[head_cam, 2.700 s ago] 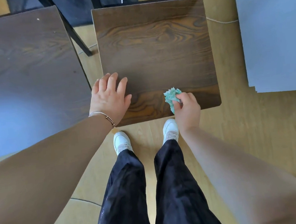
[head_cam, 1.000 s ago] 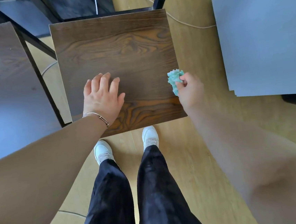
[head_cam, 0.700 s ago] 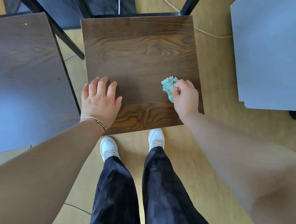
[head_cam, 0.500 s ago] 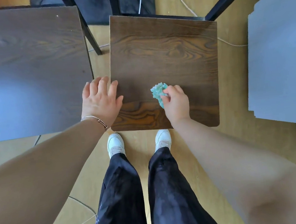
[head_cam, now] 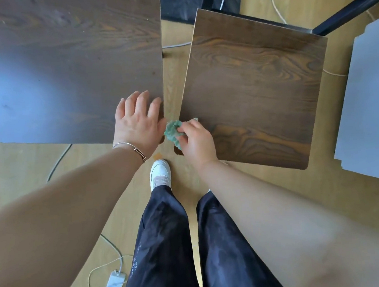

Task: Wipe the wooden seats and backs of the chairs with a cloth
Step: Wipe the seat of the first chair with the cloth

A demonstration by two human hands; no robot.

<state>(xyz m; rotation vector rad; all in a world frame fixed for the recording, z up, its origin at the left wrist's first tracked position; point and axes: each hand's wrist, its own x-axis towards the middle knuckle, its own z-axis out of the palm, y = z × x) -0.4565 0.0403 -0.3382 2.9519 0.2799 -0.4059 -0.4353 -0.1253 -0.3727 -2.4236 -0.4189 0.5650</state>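
Green cloth, bunched without clear axis: your right hand pinches it at the seat's near-left corner; your left hand lies flat, splayed.

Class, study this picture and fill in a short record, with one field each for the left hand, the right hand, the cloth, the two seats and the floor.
left hand: flat, fingers straight, on the near right corner of the left seat
right hand: grips the cloth
cloth: green, bunched, at the near left corner of the right seat
seats: dark wood grain, side by side, a strip of floor between them
floor: light wood, with cables and a white shoe on it
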